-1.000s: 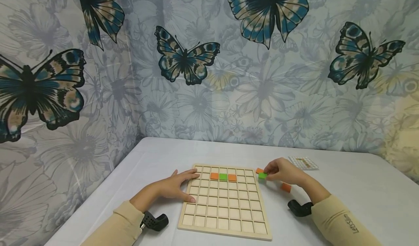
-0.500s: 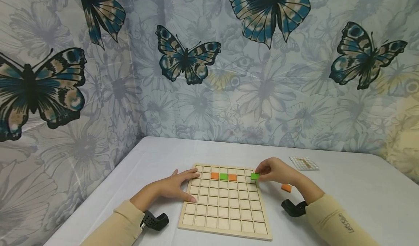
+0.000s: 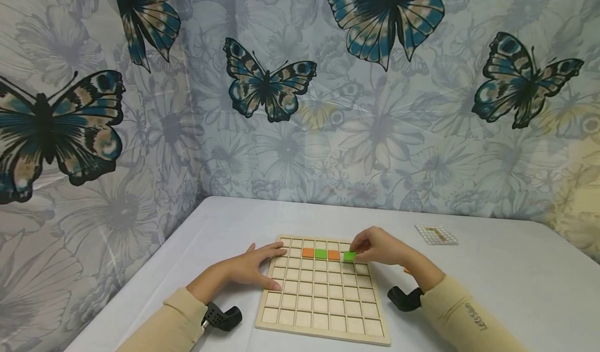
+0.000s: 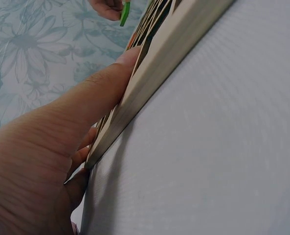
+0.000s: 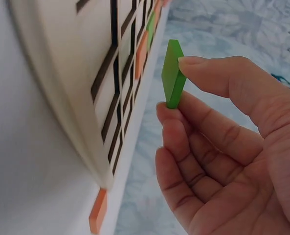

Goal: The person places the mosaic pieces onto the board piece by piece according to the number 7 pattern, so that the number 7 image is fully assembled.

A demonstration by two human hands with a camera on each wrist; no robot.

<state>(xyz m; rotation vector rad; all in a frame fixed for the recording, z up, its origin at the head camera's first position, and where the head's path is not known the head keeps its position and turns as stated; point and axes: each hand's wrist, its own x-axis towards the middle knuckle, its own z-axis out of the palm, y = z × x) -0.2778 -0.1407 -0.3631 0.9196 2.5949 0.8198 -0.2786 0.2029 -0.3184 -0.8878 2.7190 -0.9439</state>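
My right hand [image 3: 382,246] pinches a green square tile [image 3: 349,256] between thumb and fingertips. In the right wrist view the green tile [image 5: 173,73] is tilted on edge, apart from the board. Below it lies a wooden grid board [image 3: 313,305], and in its second row from the back an orange tile [image 3: 308,253], a green tile [image 3: 321,254] and another orange tile [image 3: 333,254] sit side by side. My left hand [image 3: 247,266] rests on the board's left edge, fingers spread. The left wrist view shows its thumb [image 4: 103,83] on the raised rim.
An orange tile [image 3: 406,271] lies on the white table [image 3: 492,279] to the right, mostly hidden behind my right wrist. Farther back is a small card [image 3: 436,235] with a printed grid. A patterned cloth wall [image 3: 375,175] stands behind the table.
My right hand has picked up the green tile from beside the board and carried it leftward over the second row. The left hand has stayed in place.
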